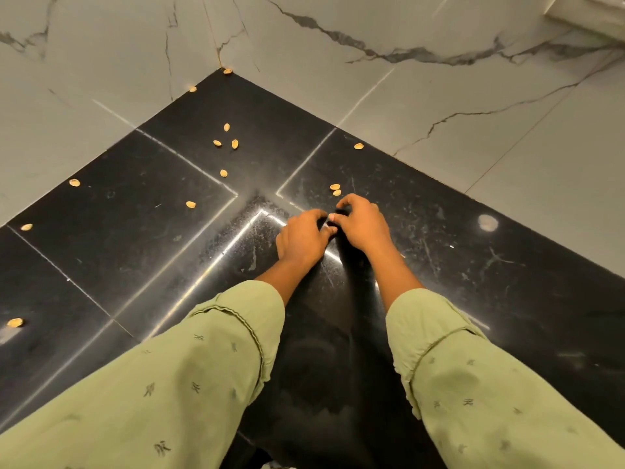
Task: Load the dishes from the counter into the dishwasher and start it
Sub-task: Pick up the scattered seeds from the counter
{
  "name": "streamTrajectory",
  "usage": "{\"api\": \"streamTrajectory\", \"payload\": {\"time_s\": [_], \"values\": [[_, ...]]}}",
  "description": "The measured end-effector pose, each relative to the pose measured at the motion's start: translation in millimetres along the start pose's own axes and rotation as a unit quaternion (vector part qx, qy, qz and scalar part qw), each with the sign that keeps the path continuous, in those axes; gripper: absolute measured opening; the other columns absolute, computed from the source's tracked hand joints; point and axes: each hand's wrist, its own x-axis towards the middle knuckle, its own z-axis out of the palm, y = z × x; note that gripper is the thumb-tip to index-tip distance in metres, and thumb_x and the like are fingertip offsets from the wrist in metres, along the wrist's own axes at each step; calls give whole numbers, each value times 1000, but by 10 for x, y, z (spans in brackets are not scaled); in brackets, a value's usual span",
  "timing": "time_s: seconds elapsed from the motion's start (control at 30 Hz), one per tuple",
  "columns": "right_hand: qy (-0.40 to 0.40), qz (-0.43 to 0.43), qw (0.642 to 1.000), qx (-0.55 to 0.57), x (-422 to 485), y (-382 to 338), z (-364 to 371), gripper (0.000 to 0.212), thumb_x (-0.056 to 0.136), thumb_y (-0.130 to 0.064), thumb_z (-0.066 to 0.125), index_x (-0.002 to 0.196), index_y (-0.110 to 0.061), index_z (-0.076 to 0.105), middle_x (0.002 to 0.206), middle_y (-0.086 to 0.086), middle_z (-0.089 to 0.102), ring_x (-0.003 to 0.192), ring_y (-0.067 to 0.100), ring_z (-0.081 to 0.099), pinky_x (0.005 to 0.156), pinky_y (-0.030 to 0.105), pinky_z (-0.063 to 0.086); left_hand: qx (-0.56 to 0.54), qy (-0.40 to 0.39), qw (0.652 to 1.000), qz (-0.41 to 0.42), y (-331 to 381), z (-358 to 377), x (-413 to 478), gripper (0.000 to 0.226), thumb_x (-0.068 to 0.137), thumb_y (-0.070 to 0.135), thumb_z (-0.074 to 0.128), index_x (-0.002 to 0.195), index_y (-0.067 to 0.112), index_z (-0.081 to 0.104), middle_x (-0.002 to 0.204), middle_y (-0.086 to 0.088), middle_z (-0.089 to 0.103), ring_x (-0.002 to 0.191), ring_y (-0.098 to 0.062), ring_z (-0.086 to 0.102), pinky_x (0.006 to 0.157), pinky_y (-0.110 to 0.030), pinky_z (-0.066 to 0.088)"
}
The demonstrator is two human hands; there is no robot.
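Worktop of black stone lies under the left hand and right hand. Its far corner points away from them into the marble walls, and its two arms run off to their left and right. Both hands touch at the fingertips, fingers curled; whether they pinch anything cannot be told. Two nutshells lie just beyond the right hand.

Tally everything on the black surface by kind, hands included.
tan shells: 13
hands, the left hand and the right hand: 2
Total: 15
Anything between the curled fingers is hidden and is not counted.
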Motion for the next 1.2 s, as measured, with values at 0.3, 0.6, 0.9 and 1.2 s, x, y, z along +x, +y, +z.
{"api": "streamTrajectory", "payload": {"time_s": [0.3, 0.6, 0.9, 1.2], "values": [[-27, 60, 990, 127, -17, -38, 7, 23, 90, -26, 66, 74, -12, 57, 75, 4, 62, 62, 17, 54, 56, 30, 46, -17, -18, 999, -24, -74, 65, 70, 23, 95, 38, 61, 86, 17, 63, 84, -5, 68, 81, -25, 63, 68, -34, 46], [-105, 200, 756, 614, -243, 17, -138, 39, 100, -34, 47, 84, -2, 62, 78, 16, 68, 66, 24, 69, 58, 31, 59, -691, -156, 651, -272, -159, -265, 110, 35, 101, 23, 40, 103, -1, 65, 99, -21, 70, 93, -30, 69, 81, -39, 57], [72, 85, 969, 221, 89, -2, -17, 21, 84, -32, 74, 92, -16, 63, 90, -3, 64, 86, 18, 60, 77, 35, 49, -120, -18, 992, -28, -74, -237, 499, 22, 94, 31, 61, 88, 12, 72, 74, -2, 67, 72, -21, 60, 66, -31, 46], [74, 91, 992, 49, 352, -222, 36, 38, 85, -42, 69, 119, -28, 59, 122, 2, 64, 111, 28, 60, 81, 36, 46, 144, -71, 981, 112, 170, -186, 970, 35, 100, 34, 51, 134, 32, 58, 130, -6, 63, 120, -33, 57, 88, -40, 48]]}}
